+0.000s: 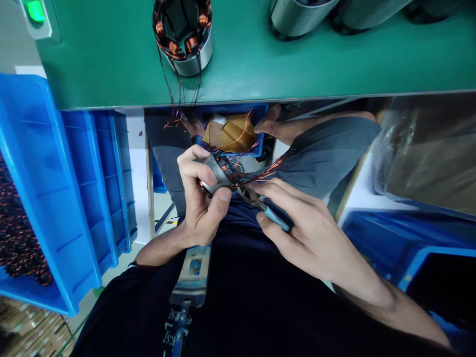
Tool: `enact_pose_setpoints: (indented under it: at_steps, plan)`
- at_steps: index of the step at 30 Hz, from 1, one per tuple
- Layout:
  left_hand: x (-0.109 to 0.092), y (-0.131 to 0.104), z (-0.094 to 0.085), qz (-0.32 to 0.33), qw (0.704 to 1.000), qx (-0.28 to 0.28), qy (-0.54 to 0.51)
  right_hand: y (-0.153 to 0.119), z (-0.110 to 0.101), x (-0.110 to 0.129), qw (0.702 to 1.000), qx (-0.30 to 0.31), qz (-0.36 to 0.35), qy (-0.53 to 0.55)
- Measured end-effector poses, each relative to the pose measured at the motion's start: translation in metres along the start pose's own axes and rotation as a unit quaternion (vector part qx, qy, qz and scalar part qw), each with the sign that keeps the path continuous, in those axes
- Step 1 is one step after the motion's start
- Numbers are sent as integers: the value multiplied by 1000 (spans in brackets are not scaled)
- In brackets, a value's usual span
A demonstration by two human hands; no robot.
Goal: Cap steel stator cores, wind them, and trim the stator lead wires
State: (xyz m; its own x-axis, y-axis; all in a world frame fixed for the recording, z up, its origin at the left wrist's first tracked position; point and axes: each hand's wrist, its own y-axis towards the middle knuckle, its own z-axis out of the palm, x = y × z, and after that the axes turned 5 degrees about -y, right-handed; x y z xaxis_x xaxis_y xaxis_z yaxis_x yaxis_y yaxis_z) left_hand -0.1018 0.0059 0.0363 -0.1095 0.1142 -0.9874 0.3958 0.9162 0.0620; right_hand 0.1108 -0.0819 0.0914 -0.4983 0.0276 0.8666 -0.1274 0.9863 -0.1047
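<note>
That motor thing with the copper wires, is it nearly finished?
Done: another wound stator stands on the green bench, its wires hanging over the edge. In hand: the left hand grips a small stator while the right hand works blue-handled cutters at its copper wires. Left: those loose ends stick out untrimmed.

we are seeing open room just below the green bench edge (pixel 260 96); stacked blue bins (pixel 74 198) are closing off the left, another blue bin (pixel 390 243) is blocking the right, and copper wires (pixel 178 99) are dangling across the gap
</note>
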Motion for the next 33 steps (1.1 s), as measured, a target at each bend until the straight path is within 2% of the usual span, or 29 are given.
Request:
enact_pose_setpoints:
  at_steps: [2, 4, 11, 17, 21, 24, 27, 29, 31, 33]
  plan:
    - [1, 0, 3, 73, 996, -40, -4, -1, -1, 0, 1000, 3, 4, 10]
    - [1, 1, 6, 99, 994, -46, 8, -2, 0, 0, 1000, 2, 8, 13]
    - [-1, -5, 9, 97, 993, -57, 37, -4, 5, -3, 1000, -19, 12, -4]
    - [2, -12, 13, 63, 995, -60, 53, -4, 8, -6, 999, -34, 17, -16]
    - [13, -12, 12, 78, 993, -63, 66, 6, 16, -23, 998, -55, 9, -2]
    - [41, -6, 12, 58, 990, -70, 111, 27, 34, -58, 998, -46, 46, 26]
    - [89, 8, 15, -6, 985, -79, 153, 62, 61, -110, 990, 4, 122, 73]
    - [125, 20, 17, -69, 977, -93, 179, 86, 80, -143, 984, 33, 147, 96]
    - [157, 30, 18, -122, 967, -107, 199, 106, 98, -168, 979, 55, 159, 118]
    - [177, 37, 17, -141, 961, -114, 209, 122, 110, -183, 972, 76, 166, 146]
